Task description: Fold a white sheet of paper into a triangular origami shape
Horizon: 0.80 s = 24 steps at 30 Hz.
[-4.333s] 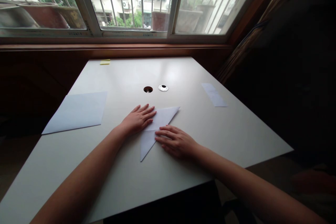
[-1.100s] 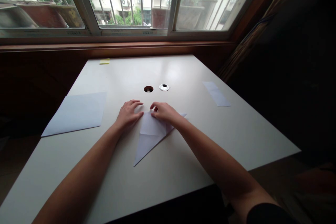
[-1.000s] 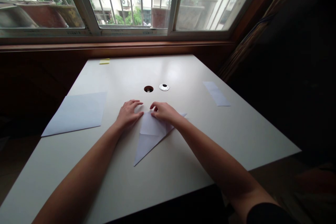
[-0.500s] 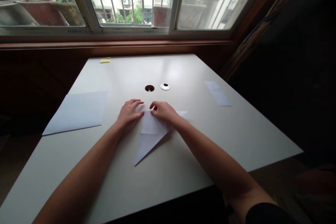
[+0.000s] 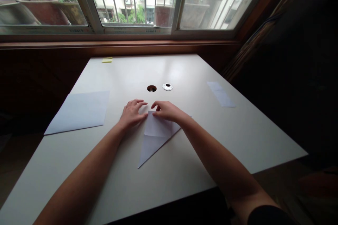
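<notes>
A white sheet of paper [image 5: 154, 144], folded into a triangle with a crease across it, lies on the white table in front of me. One sharp corner points down towards me. At its upper left corner, the thumb of my left hand [image 5: 132, 113] touches the edge, while the other fingers are spread and curve over the tabletop. My right hand [image 5: 167, 111] is curled over the top of the paper, its thumb on the sheet near that same corner and its index finger raised a little. My right hand and wrist cover part of the upper right side.
To the left lies a larger white sheet [image 5: 79, 112]. A narrow paper strip [image 5: 221, 94] rests at the right. Beyond my hands are a round hole [image 5: 151, 88] in the table and a metal ring cover [image 5: 167, 87]. Yellow sticky notes [image 5: 107, 60] sit at the far edge, below the window.
The folded paper has turned slightly clockwise, its right tip now lower. Both hands have stayed close to its top corner. The whole view has shifted a little.
</notes>
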Each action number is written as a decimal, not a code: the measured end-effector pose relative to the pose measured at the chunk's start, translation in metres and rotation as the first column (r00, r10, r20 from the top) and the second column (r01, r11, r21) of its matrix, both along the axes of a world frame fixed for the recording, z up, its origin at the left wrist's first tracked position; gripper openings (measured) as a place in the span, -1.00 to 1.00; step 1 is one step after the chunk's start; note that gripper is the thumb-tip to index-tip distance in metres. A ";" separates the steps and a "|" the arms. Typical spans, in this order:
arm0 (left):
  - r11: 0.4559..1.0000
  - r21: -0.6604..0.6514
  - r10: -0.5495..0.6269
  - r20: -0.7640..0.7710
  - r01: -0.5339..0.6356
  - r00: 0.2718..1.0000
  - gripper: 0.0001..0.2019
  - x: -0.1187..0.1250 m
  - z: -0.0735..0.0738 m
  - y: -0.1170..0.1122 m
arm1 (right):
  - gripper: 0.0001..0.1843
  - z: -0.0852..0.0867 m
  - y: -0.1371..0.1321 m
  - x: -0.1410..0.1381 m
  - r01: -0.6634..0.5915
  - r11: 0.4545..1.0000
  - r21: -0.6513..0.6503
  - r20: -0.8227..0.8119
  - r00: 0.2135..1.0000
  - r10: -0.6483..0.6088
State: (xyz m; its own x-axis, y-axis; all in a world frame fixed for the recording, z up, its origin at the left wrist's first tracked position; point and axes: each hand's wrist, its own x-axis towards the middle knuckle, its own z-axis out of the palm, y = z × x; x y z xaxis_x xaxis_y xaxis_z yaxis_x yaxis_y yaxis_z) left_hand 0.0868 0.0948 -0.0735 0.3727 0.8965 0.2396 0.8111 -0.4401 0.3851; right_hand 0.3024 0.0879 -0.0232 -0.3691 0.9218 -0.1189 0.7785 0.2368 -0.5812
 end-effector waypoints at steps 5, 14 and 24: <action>1.000 0.002 0.001 -0.007 -0.001 1.000 -0.54 0.001 0.001 -0.001 | -0.67 -0.002 0.008 -0.003 -0.003 0.997 -0.074 -0.054 0.999 -0.001; 1.000 0.003 -0.001 0.018 0.001 1.000 -0.55 0.000 0.000 0.001 | -0.71 -0.015 0.018 -0.008 0.057 0.995 -0.085 0.007 0.998 -0.057; 0.998 -0.067 -0.003 0.039 0.006 0.999 -0.51 -0.003 0.003 0.003 | -0.76 -0.015 0.020 -0.011 0.068 0.991 -0.112 0.054 0.997 -0.062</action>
